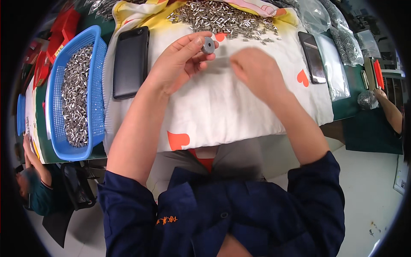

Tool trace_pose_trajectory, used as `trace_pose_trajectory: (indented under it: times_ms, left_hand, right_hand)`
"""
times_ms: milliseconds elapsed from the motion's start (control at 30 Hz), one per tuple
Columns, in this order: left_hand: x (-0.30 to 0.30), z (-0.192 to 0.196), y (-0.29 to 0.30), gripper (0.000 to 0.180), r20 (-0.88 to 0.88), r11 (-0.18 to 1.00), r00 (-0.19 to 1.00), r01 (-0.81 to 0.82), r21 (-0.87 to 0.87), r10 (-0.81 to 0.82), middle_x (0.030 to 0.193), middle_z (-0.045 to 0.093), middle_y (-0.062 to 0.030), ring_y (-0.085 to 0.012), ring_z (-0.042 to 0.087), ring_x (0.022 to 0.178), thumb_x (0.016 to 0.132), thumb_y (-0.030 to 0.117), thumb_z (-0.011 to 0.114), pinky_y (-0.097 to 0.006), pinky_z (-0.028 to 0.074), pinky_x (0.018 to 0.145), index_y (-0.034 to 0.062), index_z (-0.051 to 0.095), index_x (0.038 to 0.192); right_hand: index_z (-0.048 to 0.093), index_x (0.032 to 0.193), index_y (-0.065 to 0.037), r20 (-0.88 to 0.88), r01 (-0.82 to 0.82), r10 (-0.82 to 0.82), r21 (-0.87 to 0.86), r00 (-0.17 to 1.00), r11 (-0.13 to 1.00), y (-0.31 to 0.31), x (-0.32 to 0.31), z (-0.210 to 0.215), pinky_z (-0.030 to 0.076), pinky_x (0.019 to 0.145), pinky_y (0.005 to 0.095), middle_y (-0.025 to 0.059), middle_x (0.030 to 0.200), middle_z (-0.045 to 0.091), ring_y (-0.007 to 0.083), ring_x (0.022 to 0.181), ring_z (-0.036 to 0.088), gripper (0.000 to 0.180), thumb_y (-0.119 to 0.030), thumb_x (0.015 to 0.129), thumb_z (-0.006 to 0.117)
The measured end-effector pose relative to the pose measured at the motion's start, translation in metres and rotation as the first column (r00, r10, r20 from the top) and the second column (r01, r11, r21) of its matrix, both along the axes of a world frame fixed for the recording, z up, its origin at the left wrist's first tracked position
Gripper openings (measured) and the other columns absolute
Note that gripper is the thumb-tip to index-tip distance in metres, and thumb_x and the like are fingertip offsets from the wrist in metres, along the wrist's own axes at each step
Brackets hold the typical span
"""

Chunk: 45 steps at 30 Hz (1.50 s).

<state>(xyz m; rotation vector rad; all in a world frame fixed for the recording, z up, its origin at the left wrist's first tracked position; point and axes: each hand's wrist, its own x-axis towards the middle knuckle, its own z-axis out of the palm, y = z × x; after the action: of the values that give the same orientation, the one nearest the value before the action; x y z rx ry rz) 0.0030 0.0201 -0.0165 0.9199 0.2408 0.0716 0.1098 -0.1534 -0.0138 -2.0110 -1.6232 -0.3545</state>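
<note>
Between the thumb and fingers of my left hand is a grey round metal ring gauge with a small dark hole at its centre. Its flat face is turned to the right, above a white cloth. A short way to the right of it, my right hand hovers with curled fingers, blurred by motion. The thumb and forefinger look pinched together, and whatever may be between them cannot be made out. Beyond both hands, a heap of small shiny metal pins lies on the cloth.
At the left stands a blue plastic basket of similar metal pins. A black wallet-like case lies beside it. On the right are a phone and clear plastic bags. Other people's arms show at both sides.
</note>
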Motion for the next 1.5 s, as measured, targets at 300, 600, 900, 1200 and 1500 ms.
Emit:
trace_pose_trajectory:
  times_ms: [300,600,900,1200,1500]
  left_hand:
    - [0.001,0.003,-0.001,0.039,0.034,0.996,0.999,-0.029,0.082,0.027,0.104,0.058,-0.0064,-0.0154,0.057,0.089,0.08,0.009,0.058,-0.023,0.046,0.071,0.0063,0.047,0.118]
    - [0.0,0.006,-0.01,0.035,0.053,0.987,0.995,-0.088,0.134,0.081,0.096,0.06,-0.0052,-0.0106,0.056,0.085,0.076,0.003,0.062,-0.024,0.046,0.075,0.0015,0.054,0.11]
    - [0.001,0.003,-0.011,0.033,0.06,0.97,0.99,-0.138,0.2,0.129,0.09,0.061,-0.0064,-0.0106,0.057,0.08,0.075,0.003,0.062,-0.023,0.047,0.074,-0.0005,0.055,0.107]
    - [-0.001,0.007,-0.009,0.032,-0.035,0.95,0.997,-0.048,0.308,0.061,0.089,0.062,-0.0065,-0.0107,0.058,0.08,0.074,0.003,0.063,-0.022,0.046,0.074,-0.0022,0.056,0.105]
    - [-0.001,0.011,-0.014,0.033,-0.085,0.928,0.996,0.058,0.367,-0.029,0.087,0.061,-0.0048,-0.0092,0.058,0.079,0.074,0.004,0.064,-0.02,0.046,0.073,-0.0009,0.056,0.106]
  right_hand:
    - [0.06,0.084,-0.001,-0.844,0.257,0.02,0.186,0.535,0.948,0.038,0.018,0.022,0.043,0.063,0.0197,0.0012,0.074,0.06,0.0061,0.067,0.054,0.012,-0.009,0.077,0.057]
    - [0.06,0.082,0.0,-0.862,-0.002,0.23,0.257,0.452,0.966,0.03,0.006,0.024,0.044,0.063,0.0208,0.0018,0.076,0.059,0.0075,0.068,0.054,0.008,-0.003,0.075,0.058]
    - [0.06,0.076,-0.002,-0.5,0.007,0.129,0.261,0.856,0.965,0.032,-0.004,0.025,0.045,0.055,0.0252,0.0058,0.071,0.058,0.0154,0.062,0.056,0.005,-0.002,0.071,0.059]
    - [0.06,0.076,0.0,-0.702,-0.046,0.107,0.106,0.704,0.993,0.025,0.006,0.033,0.044,0.059,0.024,0.0047,0.071,0.059,0.0125,0.064,0.056,0.006,-0.005,0.072,0.06]
    - [0.062,0.081,-0.003,-0.632,0.154,-0.11,0.015,0.767,0.988,0.031,0.038,0.015,0.044,0.063,0.0272,0.0067,0.074,0.059,0.0163,0.07,0.056,0.011,-0.011,0.073,0.06]
